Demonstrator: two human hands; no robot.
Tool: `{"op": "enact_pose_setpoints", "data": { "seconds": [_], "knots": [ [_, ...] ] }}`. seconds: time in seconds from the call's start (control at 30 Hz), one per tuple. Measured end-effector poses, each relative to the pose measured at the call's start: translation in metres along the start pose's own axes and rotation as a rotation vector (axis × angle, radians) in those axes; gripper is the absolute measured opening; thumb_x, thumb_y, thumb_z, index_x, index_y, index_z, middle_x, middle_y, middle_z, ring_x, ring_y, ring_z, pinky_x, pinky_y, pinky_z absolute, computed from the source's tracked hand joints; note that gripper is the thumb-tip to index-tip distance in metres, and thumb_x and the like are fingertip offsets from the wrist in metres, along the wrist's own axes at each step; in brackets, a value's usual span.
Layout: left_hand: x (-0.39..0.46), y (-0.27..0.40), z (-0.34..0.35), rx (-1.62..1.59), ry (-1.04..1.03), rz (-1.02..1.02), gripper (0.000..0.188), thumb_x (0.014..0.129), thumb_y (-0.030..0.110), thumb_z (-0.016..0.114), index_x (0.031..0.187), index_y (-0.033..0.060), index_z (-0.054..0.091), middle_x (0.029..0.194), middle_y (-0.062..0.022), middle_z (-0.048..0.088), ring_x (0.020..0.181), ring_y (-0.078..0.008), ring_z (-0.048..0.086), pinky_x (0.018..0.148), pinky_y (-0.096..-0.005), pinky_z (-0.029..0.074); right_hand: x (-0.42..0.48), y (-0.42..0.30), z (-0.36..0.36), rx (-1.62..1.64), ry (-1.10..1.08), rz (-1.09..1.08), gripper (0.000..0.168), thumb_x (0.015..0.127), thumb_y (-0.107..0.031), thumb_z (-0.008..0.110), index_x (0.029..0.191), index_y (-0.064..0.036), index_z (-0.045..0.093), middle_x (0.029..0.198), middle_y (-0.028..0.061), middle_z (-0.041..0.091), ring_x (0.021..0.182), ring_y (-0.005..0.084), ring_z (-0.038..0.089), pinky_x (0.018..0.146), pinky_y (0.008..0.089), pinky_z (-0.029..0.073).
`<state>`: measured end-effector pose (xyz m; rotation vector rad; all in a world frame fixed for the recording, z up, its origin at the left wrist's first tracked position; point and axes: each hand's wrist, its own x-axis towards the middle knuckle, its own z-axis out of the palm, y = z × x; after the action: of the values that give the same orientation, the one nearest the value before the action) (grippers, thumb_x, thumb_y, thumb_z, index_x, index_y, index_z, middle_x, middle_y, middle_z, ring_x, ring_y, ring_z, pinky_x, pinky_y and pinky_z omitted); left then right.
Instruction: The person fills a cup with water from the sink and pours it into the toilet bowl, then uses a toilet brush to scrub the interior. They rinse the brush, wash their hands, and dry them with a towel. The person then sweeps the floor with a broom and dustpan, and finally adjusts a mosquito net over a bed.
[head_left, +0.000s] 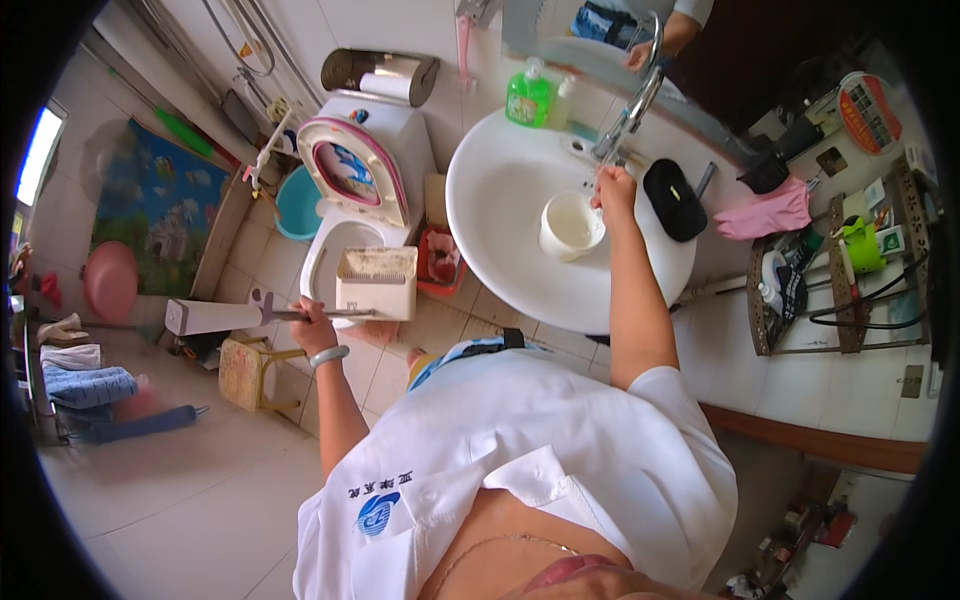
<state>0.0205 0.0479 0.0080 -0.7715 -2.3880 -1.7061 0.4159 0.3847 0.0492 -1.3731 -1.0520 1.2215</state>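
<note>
My left hand, with a bracelet at its wrist, grips the metal handle of a long-handled dustpan. The off-white pan hangs over the front of the open toilet, and the white grip end points left. My right hand is closed at the right rim of a white plastic container in the washbasin, just below the chrome faucet. The fingers cover the exact hold. The container's inside looks pale; whether it holds water I cannot tell.
Green soap bottle and black case stand on the basin's rim. An orange-red bin is between toilet and basin. A teal basin and a small stool are at left. A cluttered rack hangs at right.
</note>
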Motion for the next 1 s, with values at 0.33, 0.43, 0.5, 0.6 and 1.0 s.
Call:
{"op": "enact_pose_setpoints", "data": {
  "seconds": [0.33,0.43,0.5,0.6,1.0],
  "knots": [
    [0.0,0.008,0.0,-0.026,-0.038,-0.146,0.028,0.087,0.024,0.047,0.073,0.0001,0.05,0.061,-0.0072,0.056,0.053,-0.0146,0.051,0.054,-0.0285,0.043,-0.021,-0.018,0.0,0.07,-0.145,0.089,0.026,0.086,-0.027,0.052,0.076,-0.003,0.049,0.056,0.002,0.044,0.034,0.0092,0.037,0.03,0.0247,0.031],
    [0.0,0.006,0.0,-0.01,-0.022,-0.119,0.028,0.086,0.025,0.047,0.073,0.0004,0.05,0.061,-0.0072,0.057,0.053,-0.0142,0.051,0.054,-0.0282,0.043,-0.015,-0.016,0.002,0.055,-0.248,0.079,0.025,0.087,-0.026,0.049,0.088,-0.001,0.052,0.065,0.0052,0.051,0.038,0.0101,0.043,0.033,0.0245,0.036],
    [-0.002,0.011,-0.002,-0.009,-0.039,-0.144,0.028,0.087,0.024,0.047,0.072,0.0004,0.05,0.061,-0.0073,0.057,0.054,-0.0141,0.052,0.055,-0.0281,0.043,-0.012,-0.019,-0.001,0.037,-0.296,0.093,0.026,0.087,-0.023,0.048,0.099,0.0,0.053,0.074,0.008,0.056,0.043,0.0112,0.049,0.037,0.0241,0.041],
    [-0.003,0.009,-0.002,0.003,-0.049,-0.128,0.027,0.087,0.023,0.047,0.072,0.0005,0.049,0.061,-0.0076,0.057,0.055,-0.0138,0.052,0.055,-0.0277,0.043,0.005,-0.011,-0.013,0.001,-0.191,0.085,0.028,0.086,-0.015,0.046,0.11,0.0,0.05,0.085,0.0112,0.059,0.055,0.0141,0.056,0.046,0.0243,0.045],
    [-0.006,0.014,-0.003,-0.036,-0.069,-0.13,0.028,0.088,0.023,0.047,0.07,0.0008,0.048,0.061,-0.0067,0.057,0.056,-0.0124,0.052,0.055,-0.0259,0.043,0.071,0.026,-0.066,0.338,-0.069,0.378,0.023,0.079,-0.012,0.055,0.094,0.001,0.045,0.092,0.014,0.051,0.083,0.0295,0.055,0.072,0.0404,0.046]
  ]
}}
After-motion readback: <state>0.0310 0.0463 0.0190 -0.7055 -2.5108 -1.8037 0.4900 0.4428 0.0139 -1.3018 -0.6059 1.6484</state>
